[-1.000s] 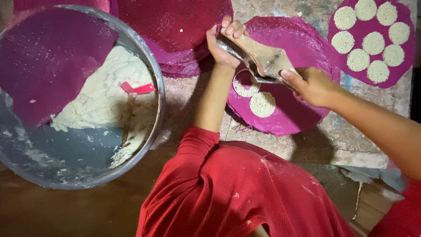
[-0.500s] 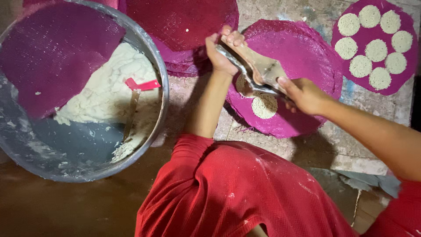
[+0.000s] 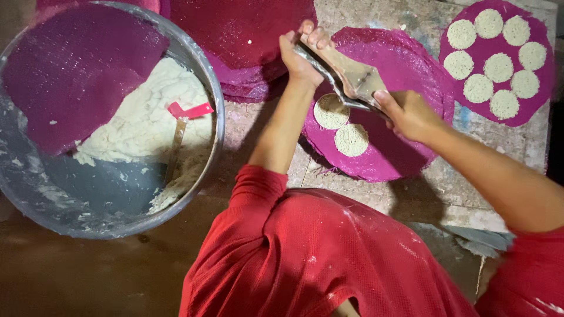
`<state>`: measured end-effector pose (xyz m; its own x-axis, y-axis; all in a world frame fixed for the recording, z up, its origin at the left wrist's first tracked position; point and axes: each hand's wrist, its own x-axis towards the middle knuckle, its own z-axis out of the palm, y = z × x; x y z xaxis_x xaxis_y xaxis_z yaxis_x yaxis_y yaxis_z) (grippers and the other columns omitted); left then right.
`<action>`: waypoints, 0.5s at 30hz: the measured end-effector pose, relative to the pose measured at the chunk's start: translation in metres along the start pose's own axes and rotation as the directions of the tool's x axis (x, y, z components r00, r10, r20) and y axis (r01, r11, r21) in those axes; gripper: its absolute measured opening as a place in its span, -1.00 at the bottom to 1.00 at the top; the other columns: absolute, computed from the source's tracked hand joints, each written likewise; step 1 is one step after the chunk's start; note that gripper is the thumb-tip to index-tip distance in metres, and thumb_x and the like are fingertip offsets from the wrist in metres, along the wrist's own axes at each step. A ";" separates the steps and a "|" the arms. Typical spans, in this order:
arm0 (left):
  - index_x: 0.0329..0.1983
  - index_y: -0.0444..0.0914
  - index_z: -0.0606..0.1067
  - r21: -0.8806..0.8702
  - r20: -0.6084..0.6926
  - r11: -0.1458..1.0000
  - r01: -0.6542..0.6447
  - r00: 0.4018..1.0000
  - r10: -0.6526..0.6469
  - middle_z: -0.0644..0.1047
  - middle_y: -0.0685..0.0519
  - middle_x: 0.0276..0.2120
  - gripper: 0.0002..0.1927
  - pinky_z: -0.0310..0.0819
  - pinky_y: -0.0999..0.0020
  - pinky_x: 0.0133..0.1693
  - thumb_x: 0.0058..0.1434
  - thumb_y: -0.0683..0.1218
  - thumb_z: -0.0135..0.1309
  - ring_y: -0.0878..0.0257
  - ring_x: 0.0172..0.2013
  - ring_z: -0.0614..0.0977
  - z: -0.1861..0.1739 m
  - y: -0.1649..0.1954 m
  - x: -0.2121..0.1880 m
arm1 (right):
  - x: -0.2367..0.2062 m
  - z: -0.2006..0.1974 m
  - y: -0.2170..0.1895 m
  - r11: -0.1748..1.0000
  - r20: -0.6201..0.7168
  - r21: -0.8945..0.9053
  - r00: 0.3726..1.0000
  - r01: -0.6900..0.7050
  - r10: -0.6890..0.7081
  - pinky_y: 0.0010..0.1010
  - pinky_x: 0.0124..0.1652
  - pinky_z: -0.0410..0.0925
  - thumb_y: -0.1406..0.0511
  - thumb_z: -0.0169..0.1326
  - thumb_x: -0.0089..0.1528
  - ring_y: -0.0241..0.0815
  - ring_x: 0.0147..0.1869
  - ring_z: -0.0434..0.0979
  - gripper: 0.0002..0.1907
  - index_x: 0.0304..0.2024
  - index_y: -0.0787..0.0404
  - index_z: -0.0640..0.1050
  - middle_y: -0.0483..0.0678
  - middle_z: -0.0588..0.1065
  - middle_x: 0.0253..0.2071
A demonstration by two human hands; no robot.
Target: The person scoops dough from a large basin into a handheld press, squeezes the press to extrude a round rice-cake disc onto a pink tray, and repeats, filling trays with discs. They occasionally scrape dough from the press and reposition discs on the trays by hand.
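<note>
Here, in the head view, the left hand (image 3: 298, 51) is curled shut round the far end of a metal press tool (image 3: 346, 76), and the right hand (image 3: 406, 113) is closed on its near end; the tool hangs over the magenta round mat (image 3: 405, 158) near the worktop's middle, just above two pale dough discs (image 3: 341, 126) by the mat's left edge; judging by that, a level tool and a spot clear of those discs would serve best; the dough basin (image 3: 211, 88) sits at the left edge.
</note>
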<state>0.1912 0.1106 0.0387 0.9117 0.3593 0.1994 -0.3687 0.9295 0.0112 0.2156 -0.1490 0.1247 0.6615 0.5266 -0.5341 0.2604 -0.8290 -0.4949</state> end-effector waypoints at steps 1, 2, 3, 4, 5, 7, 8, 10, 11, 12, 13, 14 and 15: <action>-0.35 -0.14 0.34 0.043 0.055 0.999 -0.003 0.998 0.001 0.35 0.15 -0.50 -0.66 0.34 0.22 -0.19 0.26 0.17 -0.27 0.23 -0.38 0.40 0.001 0.002 0.002 | 0.004 0.005 0.004 1.000 -0.023 -0.023 1.000 -0.008 0.007 -0.22 -0.45 0.44 -0.18 -0.37 0.44 -0.13 -0.49 0.47 -0.28 -0.28 0.27 0.51 0.00 0.44 -0.52; -0.31 -0.16 0.37 0.084 0.109 0.996 -0.010 0.994 0.000 0.38 0.13 -0.47 -0.64 0.34 0.22 -0.17 0.29 0.17 -0.29 0.21 -0.34 0.42 0.002 0.007 0.004 | 0.007 0.013 0.009 0.998 -0.063 0.005 0.996 0.070 -0.070 -0.23 -0.42 0.41 -0.17 -0.36 0.45 -0.13 -0.46 0.47 -0.27 -0.28 0.28 0.51 0.00 0.43 -0.52; -0.27 -0.18 0.40 0.128 0.164 0.992 -0.019 0.987 -0.002 0.41 0.12 -0.44 -0.61 0.35 0.22 -0.15 0.33 0.17 -0.31 0.19 -0.30 0.44 0.005 0.015 0.004 | 0.011 0.025 0.013 0.988 -0.106 0.030 0.983 0.151 -0.147 -0.24 -0.40 0.37 -0.17 -0.35 0.47 -0.13 -0.44 0.46 -0.26 -0.29 0.30 0.52 0.00 0.43 -0.52; -0.21 -0.22 0.44 0.256 0.075 0.967 0.003 0.997 -0.023 0.46 0.06 -0.39 -0.56 0.37 0.21 -0.10 0.31 0.17 -0.34 0.16 -0.25 0.48 0.006 0.023 0.001 | 0.013 0.034 0.018 0.971 -0.148 0.053 0.964 0.233 -0.223 -0.25 -0.38 0.34 -0.17 -0.34 0.49 -0.13 -0.41 0.45 -0.25 -0.30 0.31 0.52 0.01 0.42 -0.52; -0.15 -0.25 0.47 0.376 -0.019 0.926 0.033 0.999 -0.028 0.51 0.00 -0.34 -0.49 0.40 0.19 -0.05 0.29 0.17 -0.38 0.14 -0.21 0.52 0.009 0.032 -0.007 | 0.014 0.043 0.025 0.955 -0.146 0.124 0.957 0.269 -0.251 -0.27 -0.41 0.34 -0.18 -0.32 0.45 -0.14 -0.43 0.45 -0.27 -0.26 0.30 0.52 0.00 0.43 -0.52; 0.01 -0.25 0.49 0.649 -0.264 0.747 0.145 0.964 0.042 0.57 -0.04 -0.18 -0.43 0.44 0.18 0.06 0.36 0.16 -0.46 0.15 -0.12 0.57 0.015 0.042 -0.032 | 0.007 0.057 0.041 0.906 -0.145 0.264 0.942 0.331 -0.302 -0.31 -0.46 0.33 -0.20 -0.28 0.37 -0.16 -0.47 0.45 -0.30 -0.17 0.27 0.51 -0.03 0.44 -0.53; 0.10 -0.20 0.48 0.766 -0.393 0.595 0.244 0.910 0.134 0.58 -0.01 -0.07 -0.43 0.46 0.20 0.12 0.45 0.16 -0.51 0.18 -0.07 0.60 0.019 0.043 -0.048 | 0.001 0.061 0.049 0.850 -0.174 0.387 0.934 0.357 -0.313 -0.32 -0.43 0.33 -0.22 -0.19 0.35 -0.18 -0.43 0.45 -0.30 -0.14 0.30 0.50 -0.03 0.45 -0.47; 0.08 -0.16 0.52 0.961 -0.269 0.090 0.260 0.956 0.115 0.61 0.00 -0.07 -0.65 0.49 0.19 -0.07 0.41 0.02 -0.20 0.22 -0.19 0.58 0.025 0.035 -0.090 | -0.012 0.064 0.061 0.689 -0.235 0.607 0.918 0.396 -0.321 -0.35 -0.39 0.33 -0.25 -0.02 0.31 -0.22 -0.34 0.45 -0.25 -0.07 0.34 0.46 -0.04 0.47 -0.35; 0.06 -0.17 0.51 0.888 -0.371 -0.271 0.370 0.927 0.050 0.53 0.04 -0.01 -0.73 0.55 0.20 -0.10 0.41 0.00 -0.08 0.20 -0.19 0.59 0.028 0.036 -0.114 | -0.019 0.063 0.064 0.675 -0.284 0.567 0.882 0.471 -0.377 -0.38 -0.40 0.34 -0.28 -0.12 0.33 -0.26 -0.39 0.44 -0.25 -0.10 0.30 0.47 -0.06 0.45 -0.40; 0.04 -0.18 0.51 0.692 -0.485 -0.600 0.401 0.874 0.026 0.46 0.09 0.05 -0.78 0.62 0.20 -0.14 0.42 -0.01 0.04 0.19 -0.20 0.60 0.031 0.038 -0.136 | -0.027 0.061 0.067 0.658 -0.329 0.524 0.841 0.541 -0.430 -0.41 -0.42 0.35 -0.32 -0.22 0.35 -0.31 -0.45 0.44 -0.23 -0.13 0.25 0.47 -0.09 0.44 -0.45; -0.08 -0.17 0.56 0.705 -0.299 -0.667 0.239 0.954 0.026 0.47 0.07 0.02 -0.79 0.49 0.11 -0.04 0.28 -0.01 0.14 0.15 -0.11 0.54 0.031 0.031 -0.148 | -0.034 0.060 0.068 0.635 -0.371 0.478 0.795 0.606 -0.480 -0.44 -0.44 0.35 -0.35 -0.32 0.36 -0.35 -0.50 0.43 -0.20 -0.16 0.21 0.48 -0.11 0.43 -0.50; -0.20 -0.15 0.61 0.681 -0.099 -0.729 0.072 0.995 0.006 0.47 0.05 -0.02 -0.80 0.36 0.02 0.06 0.14 -0.01 0.24 0.12 -0.02 0.48 0.030 0.023 -0.158 | -0.040 0.059 0.068 0.576 -0.390 0.545 0.792 0.609 -0.469 -0.43 -0.42 0.33 -0.37 -0.26 0.34 -0.33 -0.45 0.42 -0.18 -0.11 0.23 0.47 -0.10 0.42 -0.44; -0.31 -0.14 0.67 0.617 0.105 -0.782 -0.094 0.994 -0.036 0.48 0.03 -0.05 -0.80 0.22 -0.07 0.16 0.00 0.00 0.34 0.09 0.07 0.42 0.029 0.020 -0.165 | -0.045 0.059 0.067 0.510 -0.413 0.605 0.788 0.612 -0.456 -0.43 -0.40 0.30 -0.38 -0.21 0.32 -0.31 -0.40 0.40 -0.16 -0.06 0.25 0.47 -0.08 0.42 -0.39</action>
<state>0.0277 0.0672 0.0345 0.9004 0.3144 0.3009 0.0907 -0.8119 0.5768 0.1615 -0.2171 0.0752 0.6932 0.7154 0.0881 0.1123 0.0136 -0.9936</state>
